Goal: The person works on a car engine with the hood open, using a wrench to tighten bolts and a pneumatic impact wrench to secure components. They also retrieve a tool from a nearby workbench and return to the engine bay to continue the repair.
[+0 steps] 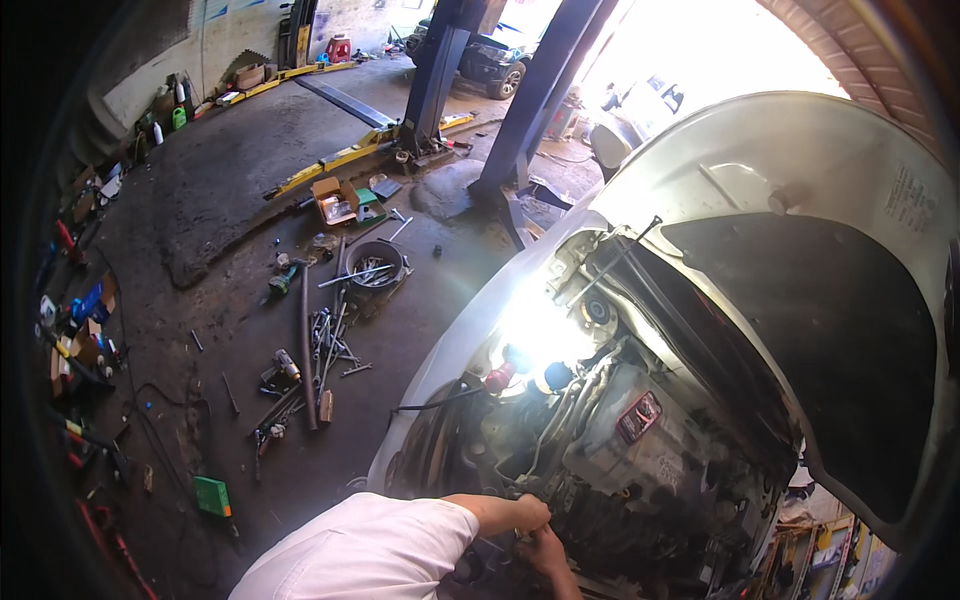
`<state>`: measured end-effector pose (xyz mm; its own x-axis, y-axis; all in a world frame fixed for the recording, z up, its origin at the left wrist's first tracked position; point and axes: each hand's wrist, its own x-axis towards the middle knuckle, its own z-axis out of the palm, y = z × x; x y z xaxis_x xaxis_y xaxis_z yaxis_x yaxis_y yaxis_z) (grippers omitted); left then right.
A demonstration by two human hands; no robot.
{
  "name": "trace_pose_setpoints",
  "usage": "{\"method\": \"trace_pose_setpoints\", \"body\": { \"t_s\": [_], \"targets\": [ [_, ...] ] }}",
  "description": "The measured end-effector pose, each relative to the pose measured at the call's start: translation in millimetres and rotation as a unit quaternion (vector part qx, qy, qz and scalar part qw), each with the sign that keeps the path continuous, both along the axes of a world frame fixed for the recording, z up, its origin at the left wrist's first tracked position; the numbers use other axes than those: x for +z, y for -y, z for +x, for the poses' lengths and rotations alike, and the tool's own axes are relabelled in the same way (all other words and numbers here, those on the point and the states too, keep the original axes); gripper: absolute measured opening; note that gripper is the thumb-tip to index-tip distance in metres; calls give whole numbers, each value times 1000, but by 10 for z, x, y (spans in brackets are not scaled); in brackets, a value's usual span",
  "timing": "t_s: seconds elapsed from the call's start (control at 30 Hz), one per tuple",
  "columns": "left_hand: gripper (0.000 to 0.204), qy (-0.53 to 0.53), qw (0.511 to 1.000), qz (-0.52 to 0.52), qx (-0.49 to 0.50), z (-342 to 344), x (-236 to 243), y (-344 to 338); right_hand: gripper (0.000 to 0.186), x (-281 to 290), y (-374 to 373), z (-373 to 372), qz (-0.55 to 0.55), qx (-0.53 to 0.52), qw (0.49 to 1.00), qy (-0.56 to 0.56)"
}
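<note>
My left hand (530, 512), below a white short sleeve, reaches into the open engine bay of a car with closed fingers. My right hand (545, 550) is just below it, also closed, coming from the bottom edge. Both are among dark hoses and engine parts; what they grip is hidden. Above them, a dusty engine cover (605, 460) carries a red-rimmed rectangular object (639, 416). A glaring work light (540, 335) sits beside a red cylindrical part (500, 378). The raised hood (750, 160) with its dark lining fills the right side.
Scattered wrenches (330, 350), a metal bowl of tools (375, 268), an open cardboard box (333, 200) and a green box (211, 494) lie on the floor at left. Lift posts (520, 140) with yellow arms (310, 175) and another car (490, 65) stand behind.
</note>
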<state>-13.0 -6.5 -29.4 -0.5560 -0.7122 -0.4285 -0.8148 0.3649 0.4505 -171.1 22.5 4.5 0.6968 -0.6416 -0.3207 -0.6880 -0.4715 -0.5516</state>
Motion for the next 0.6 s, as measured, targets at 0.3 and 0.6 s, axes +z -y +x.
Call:
{"method": "trace_pose_setpoints", "body": {
  "t_s": [0.3,0.6],
  "targets": [
    [38,-14,999,27,17,2,17,16,51,-75,-63,21,-22,-28,999,8],
    [38,-12,1000,9,18,10,17,-7,50,-161,-132,52,-44,-56,997,13]
  ]
}}
